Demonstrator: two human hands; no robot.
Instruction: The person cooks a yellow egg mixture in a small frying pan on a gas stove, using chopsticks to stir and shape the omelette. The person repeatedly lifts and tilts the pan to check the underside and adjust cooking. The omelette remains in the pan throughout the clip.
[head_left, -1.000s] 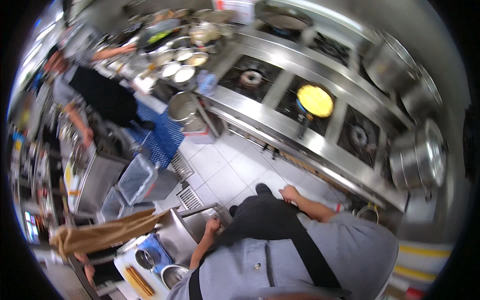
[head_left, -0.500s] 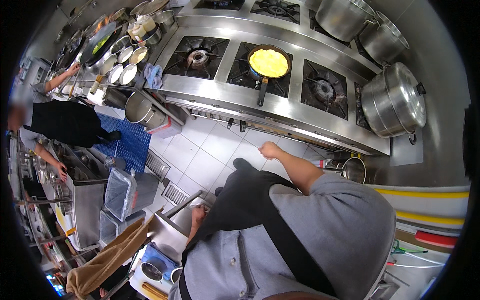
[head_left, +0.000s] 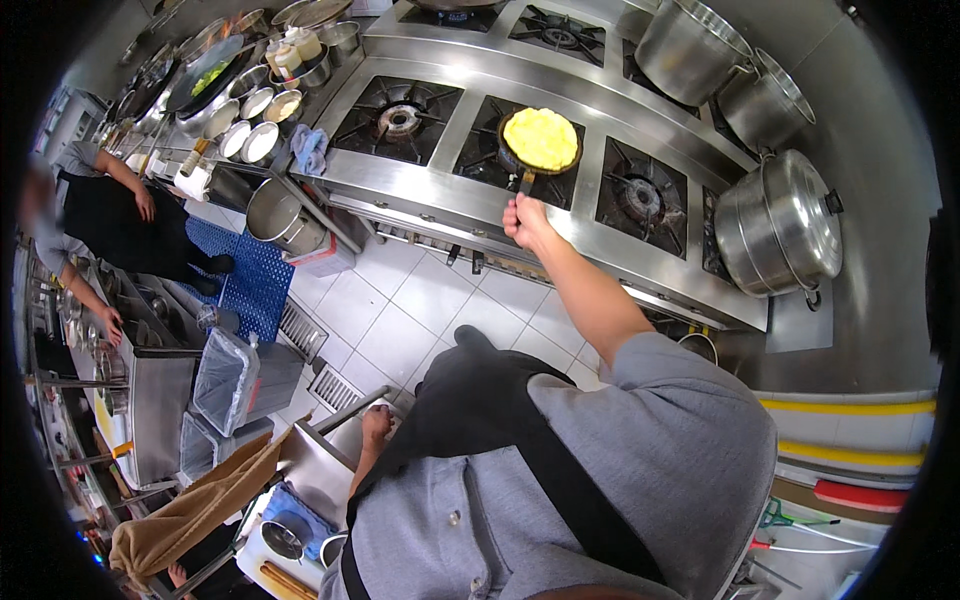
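My right hand [head_left: 527, 220] is closed round the dark handle of a round frying pan [head_left: 509, 158] on the middle front burner. A thick yellow omelette [head_left: 541, 138], apparently egg, fills most of the pan. Low at my side, my left hand [head_left: 377, 426] is curled at the edge of a steel counter [head_left: 325, 462]. Something whitish shows beside its fingers, too small to make out.
Open burners flank the pan, left [head_left: 399, 121] and right [head_left: 642, 196]. A lidded steel pot [head_left: 790, 222] stands far right, with tall stockpots [head_left: 690, 50] behind. Leftward, a co-worker [head_left: 125, 225] stands near woks. Lined bins [head_left: 225, 380] and a brown cloth [head_left: 200, 510] are at lower left.
My right hand has reached forward from over the floor and taken the frying pan's handle. The omelette sits slightly higher in the picture. The co-worker's arm has drawn back from the wok area.
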